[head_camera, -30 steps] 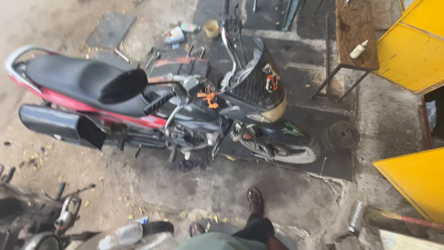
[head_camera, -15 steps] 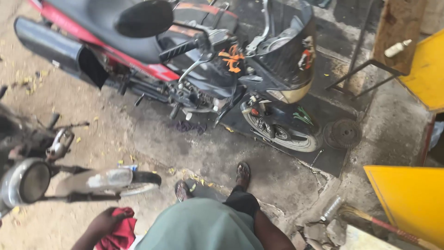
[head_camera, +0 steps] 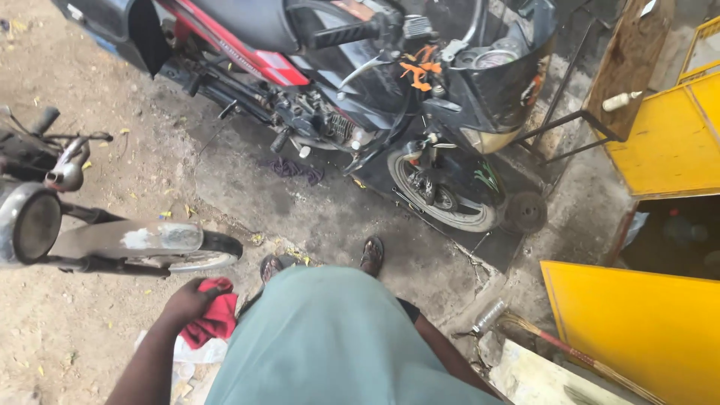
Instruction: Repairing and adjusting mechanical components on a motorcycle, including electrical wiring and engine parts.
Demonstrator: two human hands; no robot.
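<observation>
Beside the person's hip, the left hand (head_camera: pixel 189 301) has its grip clenched on a red rag (head_camera: pixel 214 322). Ahead of the grip stand an old motorbike's front wheel (head_camera: pixel 199 255) and a red-and-black motorcycle (head_camera: pixel 360 97). Right hand's grip cannot be told.

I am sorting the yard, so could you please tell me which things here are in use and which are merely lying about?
In use:
- left hand
- red rag, gripped by that hand

Lying about:
- red and black motorcycle
- second motorcycle's front wheel
- loose sprocket
- broom
- yellow panels
</observation>
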